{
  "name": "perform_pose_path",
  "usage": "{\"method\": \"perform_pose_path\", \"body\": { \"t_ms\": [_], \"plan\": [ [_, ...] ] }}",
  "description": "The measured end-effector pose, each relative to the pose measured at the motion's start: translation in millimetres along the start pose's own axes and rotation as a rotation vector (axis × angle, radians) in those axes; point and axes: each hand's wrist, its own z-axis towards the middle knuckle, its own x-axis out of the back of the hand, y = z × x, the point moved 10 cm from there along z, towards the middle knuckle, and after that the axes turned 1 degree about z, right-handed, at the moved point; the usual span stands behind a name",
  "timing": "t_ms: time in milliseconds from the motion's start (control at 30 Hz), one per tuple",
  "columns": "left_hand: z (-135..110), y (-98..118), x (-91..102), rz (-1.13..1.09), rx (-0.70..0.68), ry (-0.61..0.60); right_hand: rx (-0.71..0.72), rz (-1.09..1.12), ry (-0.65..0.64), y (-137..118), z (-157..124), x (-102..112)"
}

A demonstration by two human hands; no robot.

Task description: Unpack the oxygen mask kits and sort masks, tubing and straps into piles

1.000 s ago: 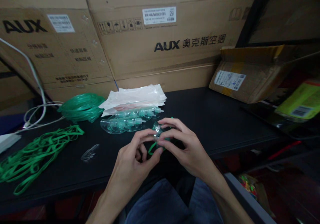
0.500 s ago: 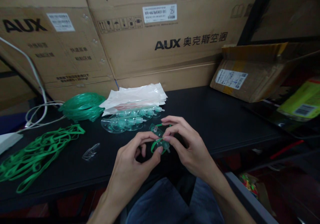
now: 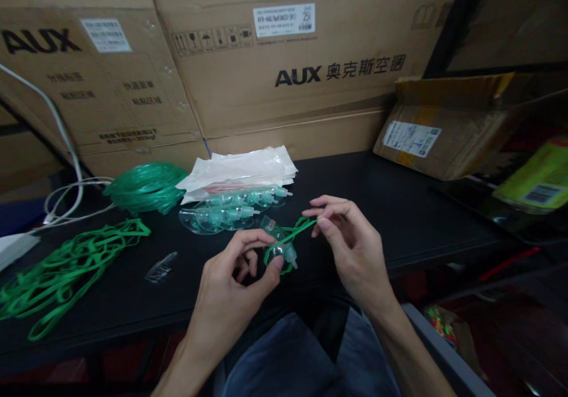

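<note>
My left hand (image 3: 231, 287) pinches a clear plastic mask (image 3: 278, 244) between thumb and forefinger, just above the front edge of the black table (image 3: 399, 207). A green elastic strap (image 3: 296, 229) runs from the mask up to the right. My right hand (image 3: 350, 249) grips the strap's end between thumb and fingers, pulling it taut away from the mask. Behind my hands lie rows of clear masks (image 3: 231, 207) stacked into each other.
A pile of loose green straps (image 3: 66, 273) lies at the left, a coil of green tubing (image 3: 144, 189) behind it. White plastic bags (image 3: 242, 169) sit by the cardboard boxes (image 3: 284, 77). A small clear piece (image 3: 160, 267) lies alone. White cables (image 3: 66, 202) trail at far left.
My right hand has moved right and up away from the mask, drawing the green strap out taut. My left hand has kept its hold on the mask.
</note>
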Motion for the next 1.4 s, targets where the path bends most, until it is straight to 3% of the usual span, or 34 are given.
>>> {"method": "perform_pose_path", "body": {
  "t_ms": [167,433,567,667,833,1233,1400],
  "plan": [
    [-0.6,2.6,2.2,-0.013,-0.043,0.012,-0.094,0.029,-0.236,4.8,-2.2,-22.3],
    [-4.4,5.0,-5.5,-0.049,-0.119,-0.047,-0.17,-0.094,-0.416,16.6,-7.6,-38.6],
    [-5.3,6.2,-6.9,-0.021,-0.117,-0.073,-0.183,-0.079,-0.407,18.2,-5.5,-39.1],
    [-2.8,7.8,3.6,0.026,-0.124,-0.059,-0.209,-0.05,-0.377,19.7,-4.5,-37.4],
    [1.3,13.4,26.8,0.34,-0.276,0.007,-0.241,-0.019,-0.345,19.8,-4.6,-34.5],
    [1.6,7.0,10.2,0.525,-0.474,-0.097,-0.291,0.079,-0.38,22.3,-7.9,-37.2],
    [3.1,8.6,8.1,0.531,-0.453,-0.129,-0.285,0.075,-0.385,22.1,-6.6,-38.4]
  ]
}}
